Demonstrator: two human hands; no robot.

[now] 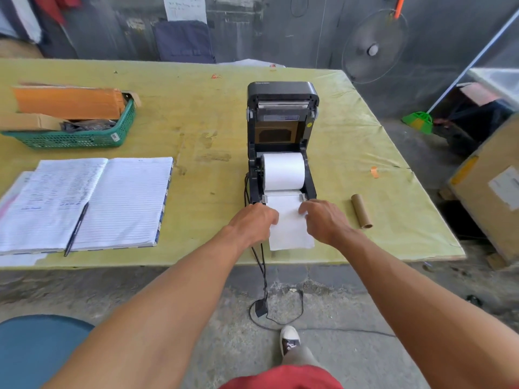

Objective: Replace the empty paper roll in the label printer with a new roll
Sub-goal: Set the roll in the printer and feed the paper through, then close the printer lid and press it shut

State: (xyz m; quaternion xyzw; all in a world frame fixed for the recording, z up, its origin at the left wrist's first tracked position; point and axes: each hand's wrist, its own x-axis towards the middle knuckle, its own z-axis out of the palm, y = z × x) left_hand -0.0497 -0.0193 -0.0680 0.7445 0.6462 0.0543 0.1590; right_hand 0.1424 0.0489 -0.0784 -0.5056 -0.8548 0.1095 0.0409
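The loose paper end (289,230) is held at both edges by curled fingers, apparently pinched, of the left hand (254,223) and right hand (323,220). It is fed from the new roll (284,171), which is seated in the open label printer (282,113) at 12 o'clock. The empty core (361,211) is laid at 3 o'clock, a notebook (112,203) at 9 and a green basket (84,137) at 10.

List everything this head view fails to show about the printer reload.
- Head view: whether the left hand and right hand pinch or merely press the paper strip; their own knuckles hide the fingertips.
- Head view: label inside the printer lid; too small to read.
- Head view: notebook writing; blurred, too small.
- Head view: green basket contents; cardboard covers them.
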